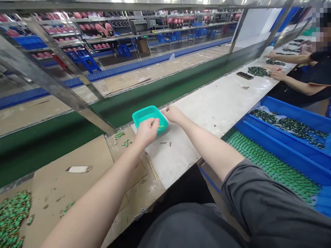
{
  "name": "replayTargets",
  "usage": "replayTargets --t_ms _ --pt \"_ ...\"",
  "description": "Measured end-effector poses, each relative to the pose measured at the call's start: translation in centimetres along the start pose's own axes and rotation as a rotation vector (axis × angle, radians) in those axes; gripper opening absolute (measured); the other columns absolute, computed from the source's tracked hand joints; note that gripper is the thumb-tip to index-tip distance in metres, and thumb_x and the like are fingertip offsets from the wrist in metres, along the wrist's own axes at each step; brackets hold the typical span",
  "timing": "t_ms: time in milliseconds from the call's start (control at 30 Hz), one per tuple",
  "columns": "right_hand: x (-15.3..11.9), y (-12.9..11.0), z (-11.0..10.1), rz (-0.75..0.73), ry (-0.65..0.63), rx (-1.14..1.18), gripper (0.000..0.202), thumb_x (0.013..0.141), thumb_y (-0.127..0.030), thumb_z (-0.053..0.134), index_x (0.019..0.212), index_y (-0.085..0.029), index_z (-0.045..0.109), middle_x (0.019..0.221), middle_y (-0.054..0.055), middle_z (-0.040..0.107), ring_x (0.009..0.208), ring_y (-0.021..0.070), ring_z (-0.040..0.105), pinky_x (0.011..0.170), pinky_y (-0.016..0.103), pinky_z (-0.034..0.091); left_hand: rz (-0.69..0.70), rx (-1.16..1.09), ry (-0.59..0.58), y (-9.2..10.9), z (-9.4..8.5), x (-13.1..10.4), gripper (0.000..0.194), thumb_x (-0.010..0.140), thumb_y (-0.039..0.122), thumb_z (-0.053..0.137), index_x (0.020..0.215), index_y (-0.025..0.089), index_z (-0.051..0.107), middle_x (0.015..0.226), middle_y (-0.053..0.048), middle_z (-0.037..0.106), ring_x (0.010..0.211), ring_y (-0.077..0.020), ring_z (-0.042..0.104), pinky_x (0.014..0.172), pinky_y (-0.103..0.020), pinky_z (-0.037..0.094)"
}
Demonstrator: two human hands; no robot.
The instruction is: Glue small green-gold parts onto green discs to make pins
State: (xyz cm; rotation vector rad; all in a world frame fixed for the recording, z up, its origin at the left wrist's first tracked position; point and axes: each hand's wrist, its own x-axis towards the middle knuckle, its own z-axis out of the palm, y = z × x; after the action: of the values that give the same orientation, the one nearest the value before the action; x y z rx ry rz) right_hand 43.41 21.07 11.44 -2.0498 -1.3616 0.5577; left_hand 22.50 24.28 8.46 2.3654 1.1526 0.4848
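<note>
A teal plastic basket [147, 111] stands on the bench near its far edge. My left hand [148, 131] is over the basket's near left side, its fingers curled together; a bit of green shows at the fingertips, too small to make out. At the basket's right rim is my right hand [173, 114], with fingers bent inward and pressed together; whatever they may hold is hidden. Small green pieces [119, 135] lie in little clusters on the cardboard left of the basket. A big heap of green and brown pieces [15, 213] sits at the lower left.
A white marker-like object [78, 169] rests on the cardboard [98, 155]. Blue bins [292, 117] with dark and green pieces stand at the right. Beyond the bench runs a green conveyor belt [124, 106]. People work at the far right, near a phone [244, 75].
</note>
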Motion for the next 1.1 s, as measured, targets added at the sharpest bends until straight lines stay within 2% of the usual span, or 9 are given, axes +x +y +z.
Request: replayTargets --t_ms 133,267,400,567,633,700,833,967,1100 --pt "-3.6 2.5 -1.3 -0.025 0.085 0.129 0.036 0.129 -0.048 0.058 0.129 -0.019 0.079 0.115 0.008 0.090 0.100 0.0231 0.086 0.100 0.038 0.068 0.113 0.156 -0.155 0.7 4.2 -6.2 0.040 0.117 0.058 0.079 0.126 0.019 0.079 0.124 -0.008 0.081 0.111 -0.0231 0.078 0.107 -0.047 0.070" --pt "-8.3 4.6 -0.8 -0.075 0.026 0.213 0.032 0.124 -0.046 0.060 0.112 -0.023 0.078 0.096 0.003 0.088 0.080 0.0194 0.079 0.082 0.029 0.062 0.158 0.232 -0.136 1.2 6.2 -8.8 0.040 0.117 0.058 0.078 0.132 0.020 0.078 0.138 -0.011 0.078 0.131 -0.0290 0.075 0.121 -0.056 0.064" --pt "-12.4 6.1 0.3 -0.102 -0.007 0.219 0.036 0.123 -0.045 0.055 0.109 -0.024 0.080 0.097 0.003 0.088 0.078 0.0195 0.077 0.079 0.030 0.061 0.204 0.195 -0.109 1.2 5.3 -9.5 0.043 0.114 0.056 0.080 0.139 0.021 0.077 0.147 -0.013 0.075 0.144 -0.0337 0.069 0.130 -0.062 0.058" --pt "-15.0 7.8 1.9 -0.136 -0.017 0.132 0.028 0.119 -0.028 0.058 0.109 -0.024 0.084 0.101 0.006 0.088 0.094 0.0240 0.082 0.093 0.035 0.062 0.228 0.030 -0.093 0.5 2.8 -9.8 0.043 0.115 0.050 0.075 0.148 0.022 0.077 0.153 -0.014 0.076 0.150 -0.0335 0.069 0.133 -0.061 0.057" --pt "-15.7 8.2 2.6 -0.179 -0.029 0.089 0.024 0.117 -0.023 0.064 0.105 -0.024 0.085 0.107 0.008 0.088 0.104 0.0264 0.082 0.101 0.038 0.062 0.150 -0.024 -0.040 -0.2 0.8 -9.7 0.039 0.120 0.047 0.058 0.140 0.021 0.078 0.142 -0.013 0.079 0.138 -0.0311 0.074 0.124 -0.055 0.063" --pt "-16.7 8.5 3.3 -0.240 -0.042 0.053 0.022 0.116 -0.021 0.068 0.107 -0.024 0.087 0.114 0.011 0.088 0.109 0.0277 0.082 0.105 0.040 0.061 0.047 -0.060 0.014 -1.0 -1.5 -9.8 0.046 0.121 0.048 0.042 0.135 0.022 0.077 0.125 -0.010 0.082 0.115 -0.0288 0.078 0.102 -0.045 0.067" --pt "-20.0 8.7 4.7 -0.392 -0.081 -0.005 0.012 0.115 -0.031 0.078 0.120 -0.025 0.088 0.117 0.013 0.085 0.109 0.0300 0.078 0.105 0.044 0.061 -0.076 -0.091 -0.001 -1.4 -4.5 -12.0 0.045 0.110 0.063 0.054 0.120 0.026 0.079 0.087 -0.002 0.075 0.077 -0.0229 0.069 0.070 -0.034 0.056" --pt "-22.3 9.1 6.3 -0.488 -0.090 -0.071 0.021 0.121 -0.035 0.073 0.108 -0.024 0.085 0.103 0.012 0.081 0.099 0.0300 0.073 0.099 0.045 0.057 -0.108 -0.086 -0.067 -0.5 -3.3 -15.8 0.047 0.107 0.067 0.056 0.106 0.027 0.081 0.081 -0.001 0.077 0.071 -0.0217 0.069 0.067 -0.033 0.053" --pt "-21.9 9.5 6.7 -0.500 -0.054 -0.090 0.025 0.124 -0.030 0.068 0.104 -0.022 0.081 0.094 0.009 0.079 0.094 0.0276 0.073 0.092 0.041 0.056 -0.125 -0.016 -0.054 -0.5 -1.3 -17.6 0.048 0.109 0.061 0.051 0.108 0.027 0.084 0.095 -0.005 0.086 0.086 -0.0260 0.079 0.078 -0.036 0.061"
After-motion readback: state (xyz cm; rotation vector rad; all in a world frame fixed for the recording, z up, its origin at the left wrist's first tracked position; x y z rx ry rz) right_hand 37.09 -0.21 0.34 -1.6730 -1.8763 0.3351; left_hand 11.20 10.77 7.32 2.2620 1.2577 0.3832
